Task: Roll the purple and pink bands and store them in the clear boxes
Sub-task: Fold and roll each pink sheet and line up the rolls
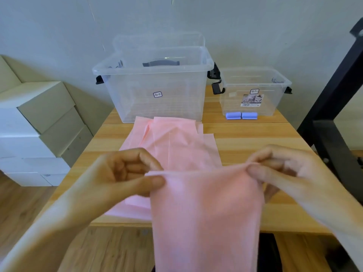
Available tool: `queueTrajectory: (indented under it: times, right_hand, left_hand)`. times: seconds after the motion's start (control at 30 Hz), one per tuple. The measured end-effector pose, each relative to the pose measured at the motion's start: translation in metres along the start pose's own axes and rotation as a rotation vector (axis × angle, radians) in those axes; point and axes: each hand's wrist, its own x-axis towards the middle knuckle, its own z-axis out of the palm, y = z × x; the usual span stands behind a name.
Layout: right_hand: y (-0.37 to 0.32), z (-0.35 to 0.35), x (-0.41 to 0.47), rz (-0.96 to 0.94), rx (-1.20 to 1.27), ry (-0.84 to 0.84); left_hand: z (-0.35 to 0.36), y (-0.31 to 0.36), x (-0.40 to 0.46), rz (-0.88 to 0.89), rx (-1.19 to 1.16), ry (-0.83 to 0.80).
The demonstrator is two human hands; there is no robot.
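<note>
Band (206, 213) pinched at its top edge by left hand (125, 173) and right hand (284, 173), hanging past worktop (255, 138) near edge, long axis toward person, both hands equally near.

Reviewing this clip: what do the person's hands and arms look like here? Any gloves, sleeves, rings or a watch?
Both are bare. The left hand and right hand wear no gloves, and no rings show on the fingers. Both forearms are uncovered to the frame edge: no sleeves, watch or wristband in view.
</note>
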Motion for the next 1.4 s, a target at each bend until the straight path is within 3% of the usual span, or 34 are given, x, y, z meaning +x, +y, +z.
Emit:
queueTrajectory:
  times: [0.13, 0.3, 0.53, 0.7, 1.03, 1.17, 1.4]
  right_hand:
    - [0.021, 0.016, 0.052, 0.119, -0.036, 0.043]
    - [0.070, 0.021, 0.098, 0.229, -0.123, 0.127]
    - [0.105, 0.032, 0.129, 0.290, -0.400, 0.179]
    - [0.114, 0.036, 0.128, 0.281, -0.514, 0.186]
    - [0.115, 0.040, 0.123, 0.256, -0.643, 0.189]
    - [0.117, 0.044, 0.119, 0.214, -0.715, 0.200]
    - [0.117, 0.043, 0.096, 0.019, -0.667, 0.271]
  left_hand:
    - [-0.004, -0.038, 0.046, -0.162, -0.011, 0.179]
    - [-0.012, -0.081, 0.094, -0.289, 0.038, 0.270]
    - [-0.011, -0.105, 0.125, -0.360, 0.549, 0.363]
    - [-0.007, -0.107, 0.129, -0.314, 0.669, 0.345]
    - [-0.008, -0.108, 0.130, -0.337, 0.689, 0.274]
    - [-0.006, -0.108, 0.123, -0.323, 0.687, 0.319]
    - [-0.006, -0.089, 0.108, -0.254, 0.436, 0.388]
